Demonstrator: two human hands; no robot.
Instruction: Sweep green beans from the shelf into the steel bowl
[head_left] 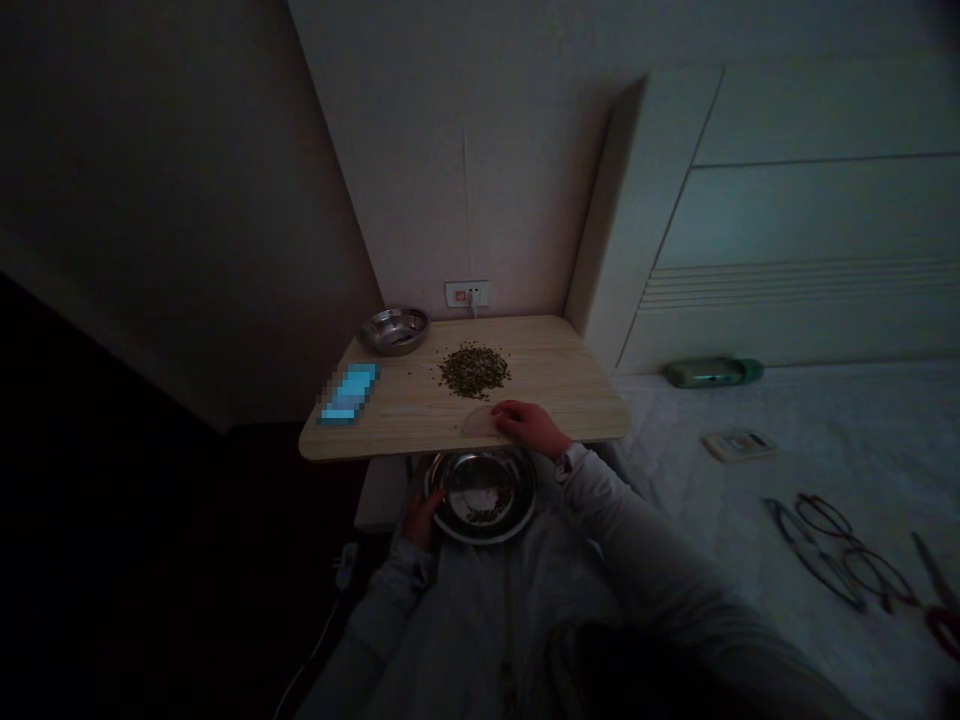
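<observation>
My left hand [422, 517] is closed on the left rim of a shiny metal basin [450, 525], just below the table's front edge. Small dark bits [491, 508], like seeds or beans, lie in the basin's lower right. Over the front of the wooden tabletop [555, 360], my right hand [529, 425] pinches a thin, pale, half-round sheet [478, 422] that resembles a plastic scraper. A heap of the same dark bits [474, 371] is spread on the wood just beyond that sheet. The light is dim, so what the bits are cannot be made out.
A second metal bowl [395, 332] stands at the tabletop's back left, with a blurred bright phone-like screen [349, 394] in front. Behind is a wall socket [466, 294]. On the bed at right lie a green case [712, 372], a pale device [740, 445], glasses [825, 515] and scissors [934, 580].
</observation>
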